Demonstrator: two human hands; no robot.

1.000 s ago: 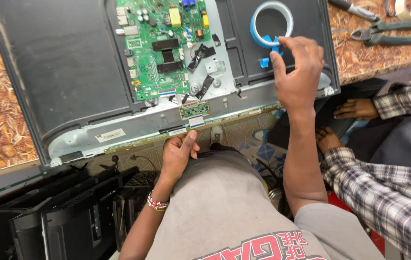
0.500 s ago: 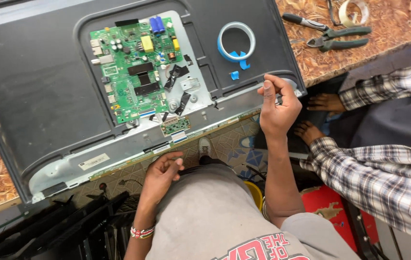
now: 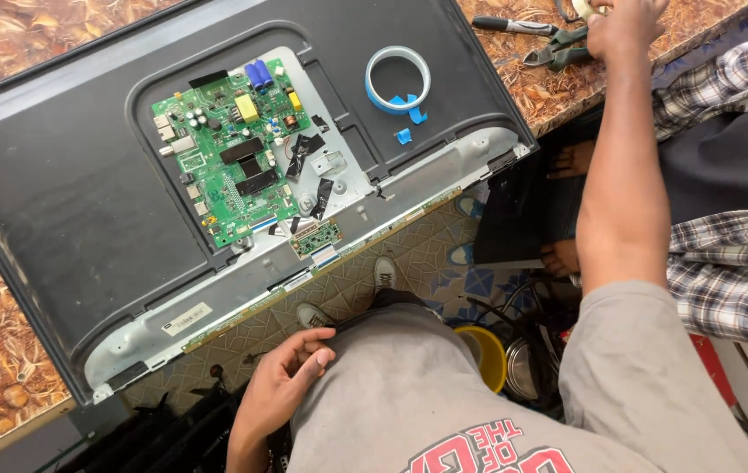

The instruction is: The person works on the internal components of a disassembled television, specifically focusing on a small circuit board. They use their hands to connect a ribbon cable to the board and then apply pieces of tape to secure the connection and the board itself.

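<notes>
My right hand (image 3: 623,26) has left the panel's edge and now reaches the pliers (image 3: 558,48) on the table — grip hidden, cannot tell. My left hand (image 3: 282,385) rests loosely curled, empty, on my lap — the open television back (image 3: 59,193) lies untouched.

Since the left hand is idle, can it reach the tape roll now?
Probably yes. The left hand rests by the person's waist, below the panel; the tape roll lies uncovered on top, and only low boards lie between.

panel back (image 3: 67,175): matt black plastic | frame (image 3: 216,307): bare metal | tabletop (image 3: 6,35): glossy
</notes>
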